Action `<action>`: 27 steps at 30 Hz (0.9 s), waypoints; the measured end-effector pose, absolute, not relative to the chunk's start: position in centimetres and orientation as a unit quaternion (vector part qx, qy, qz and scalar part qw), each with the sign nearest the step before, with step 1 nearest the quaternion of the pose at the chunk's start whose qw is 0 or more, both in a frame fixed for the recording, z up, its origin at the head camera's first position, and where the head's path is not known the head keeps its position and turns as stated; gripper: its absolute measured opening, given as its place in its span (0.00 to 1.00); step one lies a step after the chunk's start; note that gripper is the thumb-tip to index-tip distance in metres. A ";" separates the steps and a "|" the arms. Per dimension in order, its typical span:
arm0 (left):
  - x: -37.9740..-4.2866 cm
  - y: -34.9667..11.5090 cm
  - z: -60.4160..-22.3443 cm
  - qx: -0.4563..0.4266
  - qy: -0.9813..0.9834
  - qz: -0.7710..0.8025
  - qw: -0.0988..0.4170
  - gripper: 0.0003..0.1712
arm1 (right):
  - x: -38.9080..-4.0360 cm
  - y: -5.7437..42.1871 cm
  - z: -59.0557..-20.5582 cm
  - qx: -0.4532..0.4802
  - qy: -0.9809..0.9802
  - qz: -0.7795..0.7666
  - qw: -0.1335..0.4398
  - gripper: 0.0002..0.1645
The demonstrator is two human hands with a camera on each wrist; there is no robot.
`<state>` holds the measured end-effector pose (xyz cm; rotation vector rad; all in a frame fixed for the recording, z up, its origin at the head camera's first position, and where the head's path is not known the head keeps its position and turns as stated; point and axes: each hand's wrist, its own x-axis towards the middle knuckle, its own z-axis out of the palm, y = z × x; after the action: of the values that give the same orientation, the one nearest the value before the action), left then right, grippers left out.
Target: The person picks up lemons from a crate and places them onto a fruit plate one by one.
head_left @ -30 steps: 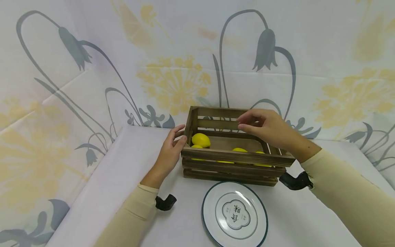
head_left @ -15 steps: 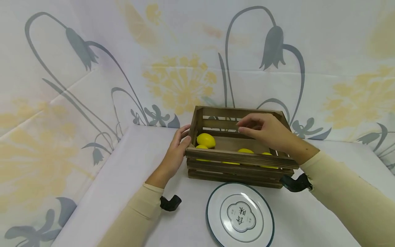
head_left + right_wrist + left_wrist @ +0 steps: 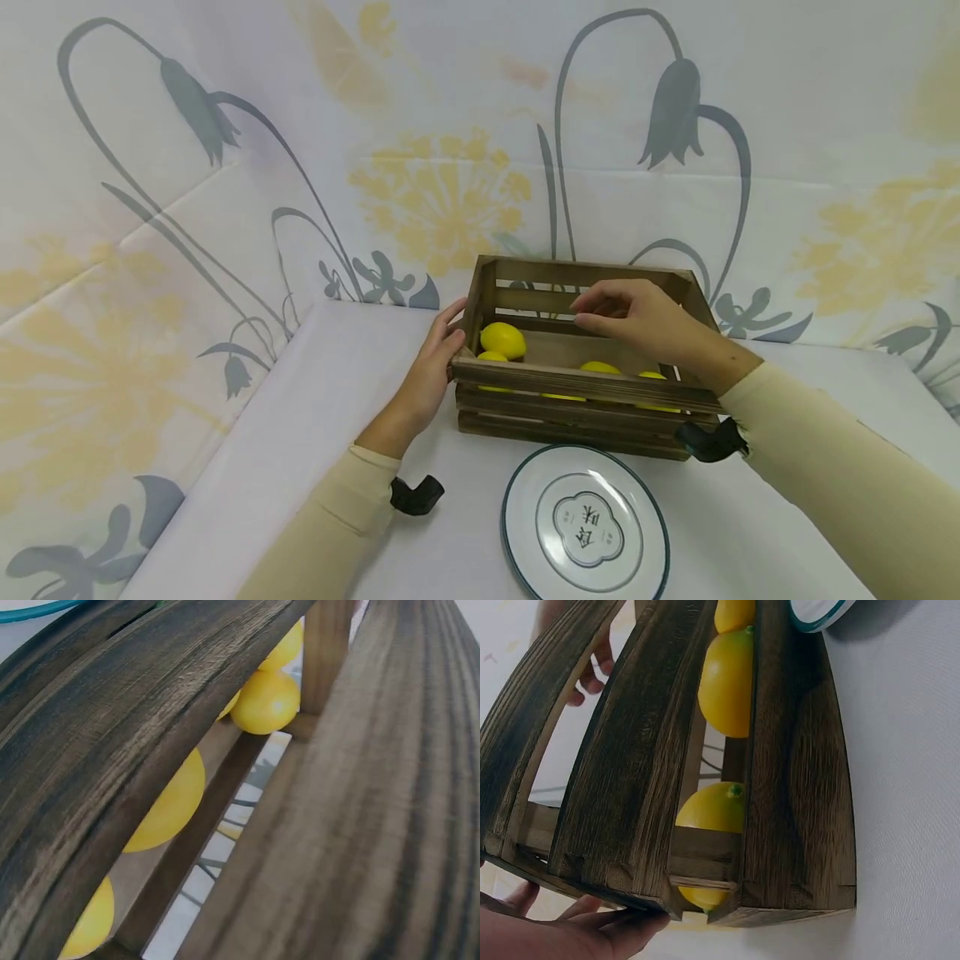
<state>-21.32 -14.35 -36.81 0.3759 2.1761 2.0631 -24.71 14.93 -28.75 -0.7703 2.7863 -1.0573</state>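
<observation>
A dark brown slatted wooden crate (image 3: 592,387) stands on the white cloth with several yellow lemons in it. One lemon (image 3: 503,341) lies at its left end; others, such as this lemon (image 3: 727,682), show between the slats. My left hand (image 3: 423,379) rests against the crate's left end, fingers along the outside and thumb near the top edge. Over the crate's right half hovers my right hand (image 3: 645,325), fingers loosely bent and thumb apart, with nothing between them. The right wrist view looks along the slats at lemons (image 3: 264,703), and the right hand is out of that view.
A white plate (image 3: 551,533) with a dark green rim and printed characters lies in front of the crate. Behind the crate hangs a floral-printed cloth (image 3: 450,208). Black wrist mounts (image 3: 417,495) stick out from both sleeves.
The head view has shifted, so the crate and plate appear further right. Relative to the crate, my right hand has moved slightly left. My left hand stays at the crate's end.
</observation>
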 end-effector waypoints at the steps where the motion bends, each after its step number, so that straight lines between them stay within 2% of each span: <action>1: -21.3 -14.3 -36.8 0.124 0.713 0.687 0.061 0.29 | -24.8 14.9 -28.9 -0.251 0.905 -0.342 0.030 0.14; 6: -21.3 -14.1 -36.6 0.120 0.699 0.701 0.066 0.30 | -25.6 14.5 -29.4 -0.257 0.905 -0.338 0.026 0.13; 15: -21.2 -14.2 -36.9 0.115 0.709 0.693 0.060 0.30 | -25.9 14.0 -30.0 -0.256 0.902 -0.344 0.053 0.17; 27: -21.3 -14.0 -37.3 0.115 0.744 0.657 0.052 0.31 | -26.5 14.0 -30.9 -0.267 0.895 -0.352 0.065 0.15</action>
<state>-21.30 -14.04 -37.28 0.3490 2.2619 1.9977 -26.52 13.99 -30.88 -0.8045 2.6996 -1.0635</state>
